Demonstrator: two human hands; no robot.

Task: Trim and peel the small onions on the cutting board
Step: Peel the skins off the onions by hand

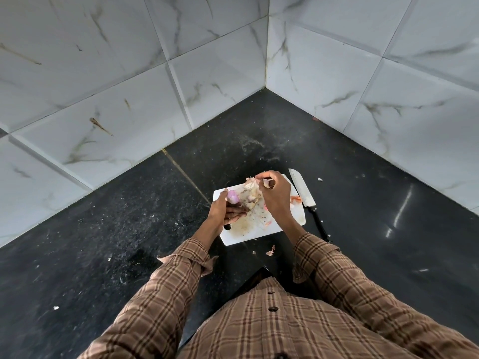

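Observation:
A white cutting board [295, 215] lies on the black counter, smeared and strewn with skins. My left hand [224, 211] grips a small peeled pink onion [232, 196] over the board's left edge. My right hand [274, 196] hovers over the board's far side and pinches a scrap of dry onion skin [267, 183] between its fingertips. A pile of pale onion skins [251, 191] lies between both hands. A knife [303, 191] with a black handle rests on the counter just right of the board, blade pointing away from me.
Marble-look tiled walls [181, 94] meet in a corner behind the board. The black granite counter [129, 229] carries scattered skin bits, one scrap [270, 251] near the front of the board. An orange-pink peel piece [295, 199] lies at the board's right edge.

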